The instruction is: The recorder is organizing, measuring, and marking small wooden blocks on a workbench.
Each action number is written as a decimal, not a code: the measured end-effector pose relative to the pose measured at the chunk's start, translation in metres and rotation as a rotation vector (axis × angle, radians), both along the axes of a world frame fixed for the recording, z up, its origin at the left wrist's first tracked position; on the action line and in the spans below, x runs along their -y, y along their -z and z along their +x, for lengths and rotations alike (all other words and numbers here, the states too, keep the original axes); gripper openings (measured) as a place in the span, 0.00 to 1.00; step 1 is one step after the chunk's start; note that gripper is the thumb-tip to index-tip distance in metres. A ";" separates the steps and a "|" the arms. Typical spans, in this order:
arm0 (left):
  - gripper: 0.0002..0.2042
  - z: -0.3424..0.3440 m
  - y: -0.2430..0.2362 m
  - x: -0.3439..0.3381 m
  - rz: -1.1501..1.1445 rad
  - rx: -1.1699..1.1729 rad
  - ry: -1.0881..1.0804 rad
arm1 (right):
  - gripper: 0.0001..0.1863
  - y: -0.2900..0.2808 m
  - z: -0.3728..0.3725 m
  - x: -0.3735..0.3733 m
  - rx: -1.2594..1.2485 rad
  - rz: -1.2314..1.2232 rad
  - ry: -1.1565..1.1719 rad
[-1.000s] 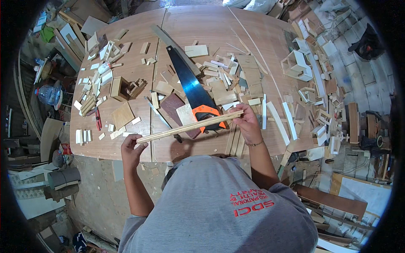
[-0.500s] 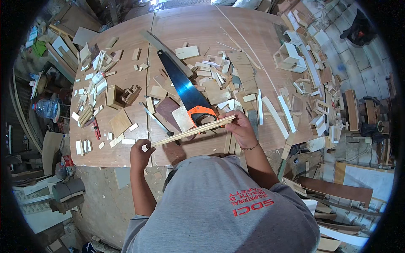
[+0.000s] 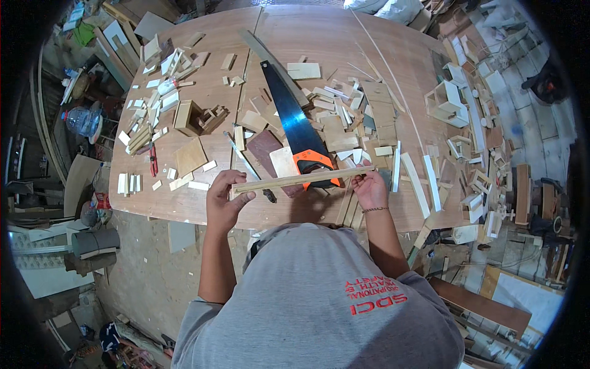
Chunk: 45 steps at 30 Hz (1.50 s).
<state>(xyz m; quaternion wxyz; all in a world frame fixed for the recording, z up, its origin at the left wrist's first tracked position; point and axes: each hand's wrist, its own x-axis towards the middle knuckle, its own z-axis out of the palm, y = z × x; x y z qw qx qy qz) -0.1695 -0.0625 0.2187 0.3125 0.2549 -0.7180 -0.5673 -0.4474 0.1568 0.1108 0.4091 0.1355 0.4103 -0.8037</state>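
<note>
Both ends of wooden strip [image 3: 276, 182] gripped, above table's [image 3: 332, 37] six o'clock side: left hand [image 3: 223, 197] pinches nine o'clock end, right hand [image 3: 372, 190] closed on three o'clock. Lifting done; handsaw [image 3: 287, 111] unheld toward twelve. Remaining work I can't tell.

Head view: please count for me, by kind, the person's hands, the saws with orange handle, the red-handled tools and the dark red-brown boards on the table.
Hands: 2 (left hand, right hand, both on the held wood)
Orange-handled saw: 1
Red-handled tool: 1
Dark red-brown board: 1
Total: 5
</note>
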 end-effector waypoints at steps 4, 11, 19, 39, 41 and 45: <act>0.17 -0.013 0.009 -0.008 0.061 -0.059 -0.095 | 0.20 0.003 -0.001 -0.004 0.012 0.007 0.009; 0.27 -0.025 0.015 -0.014 -0.042 0.025 -0.282 | 0.20 0.004 0.005 -0.007 0.005 -0.014 0.026; 0.27 -0.018 0.036 -0.008 -0.039 0.015 -0.456 | 0.18 -0.004 0.013 -0.005 -0.063 -0.041 -0.025; 0.12 0.039 0.128 0.035 1.273 -0.404 -0.561 | 0.15 -0.078 0.024 0.015 -0.719 -0.030 -0.343; 0.09 0.038 0.126 0.030 1.272 -0.367 -0.417 | 0.15 -0.072 0.017 0.012 -0.671 -0.022 -0.301; 0.09 0.035 0.122 0.022 1.223 -0.339 -0.350 | 0.17 -0.074 0.007 0.010 -0.679 0.039 -0.247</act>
